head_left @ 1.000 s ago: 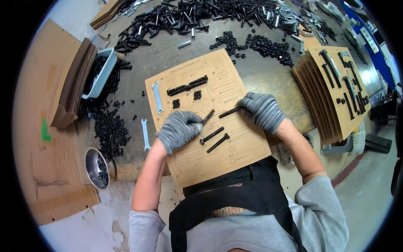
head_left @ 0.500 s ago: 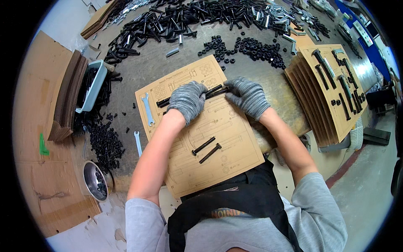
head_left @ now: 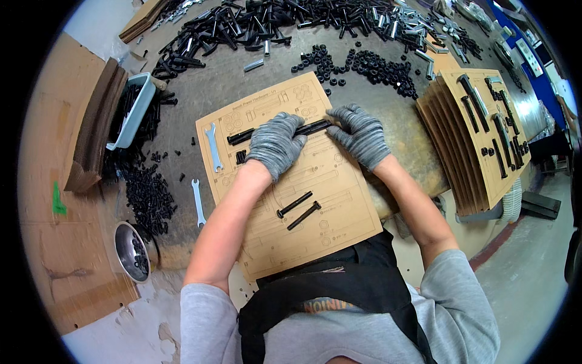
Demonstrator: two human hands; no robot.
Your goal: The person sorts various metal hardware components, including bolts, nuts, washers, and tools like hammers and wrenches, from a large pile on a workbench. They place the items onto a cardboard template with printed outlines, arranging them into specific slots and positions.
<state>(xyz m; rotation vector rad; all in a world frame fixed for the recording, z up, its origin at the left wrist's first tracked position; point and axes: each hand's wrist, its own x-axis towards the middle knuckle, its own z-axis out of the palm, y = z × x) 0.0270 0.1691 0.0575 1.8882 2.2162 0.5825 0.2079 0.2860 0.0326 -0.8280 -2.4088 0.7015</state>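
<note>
A printed brown cardboard sheet (head_left: 339, 194) lies on the dark table in front of me. My left hand (head_left: 276, 144), in a grey knit glove, presses down on long black bolts (head_left: 241, 136) lying across the upper part of the sheet. My gloved right hand (head_left: 361, 134) holds the right end of those bolts (head_left: 316, 127) with its fingertips. Two more black bolts (head_left: 299, 210) lie side by side in the middle of the sheet. A silver flat wrench (head_left: 212, 145) rests on the sheet's left edge, and small black nuts (head_left: 240, 157) sit beside it.
A second wrench (head_left: 197, 202) lies on the table left of the sheet. Black nuts (head_left: 370, 65) and a heap of bolts (head_left: 260, 21) fill the far side. Stacked filled cardboard sheets (head_left: 479, 133) stand right. A grey bin (head_left: 130, 112), loose screws (head_left: 145, 194) and a metal bowl (head_left: 130, 252) sit left.
Both hands moved from the sheet's middle up to its upper part, carrying bolts there. They now press the bolts down beside those lying near the top.
</note>
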